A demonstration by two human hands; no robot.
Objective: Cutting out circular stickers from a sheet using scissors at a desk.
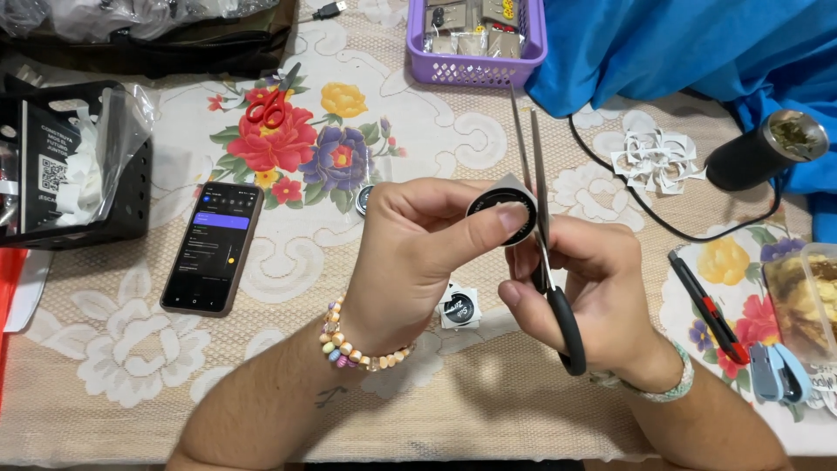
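My left hand (418, 253) pinches a small round black-and-white paper sticker (503, 212) between thumb and fingers, held above the table. My right hand (593, 279) grips black-handled scissors (539, 187), their long blades pointing away from me and meeting the sticker's right edge. Below my hands another square-cut black-and-white sticker (459, 307) lies on the tablecloth. A round black sticker (364, 200) peeks out behind my left hand.
A phone (213, 246) lies left of my hands, red scissors (272, 103) beyond it. A black box (74, 166) stands far left, a purple basket (475, 39) at the back. White paper scraps (658, 159), a black cylinder (763, 150), a red-black cutter (708, 305) and blue cloth (680, 44) are right.
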